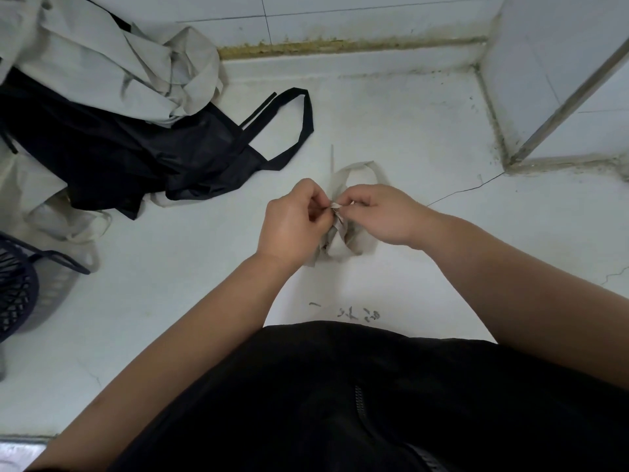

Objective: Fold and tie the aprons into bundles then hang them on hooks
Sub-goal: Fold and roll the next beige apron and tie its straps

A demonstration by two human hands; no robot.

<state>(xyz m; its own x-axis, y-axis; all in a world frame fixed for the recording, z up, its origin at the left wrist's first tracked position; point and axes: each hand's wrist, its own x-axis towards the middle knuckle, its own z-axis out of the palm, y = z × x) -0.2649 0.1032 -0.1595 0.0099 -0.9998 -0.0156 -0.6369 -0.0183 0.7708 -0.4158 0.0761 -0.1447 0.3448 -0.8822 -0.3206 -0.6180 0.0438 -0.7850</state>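
Pinching small beige apron bundle [341,241]: left hand [293,223]; right hand [384,215]

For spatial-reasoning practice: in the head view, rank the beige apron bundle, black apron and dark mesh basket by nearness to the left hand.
1. Beige apron bundle, pinched in left hand.
2. Black apron, up-left.
3. Dark mesh basket, far left.

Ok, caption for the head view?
Left hand and right hand pinch a beige apron bundle while tying it.
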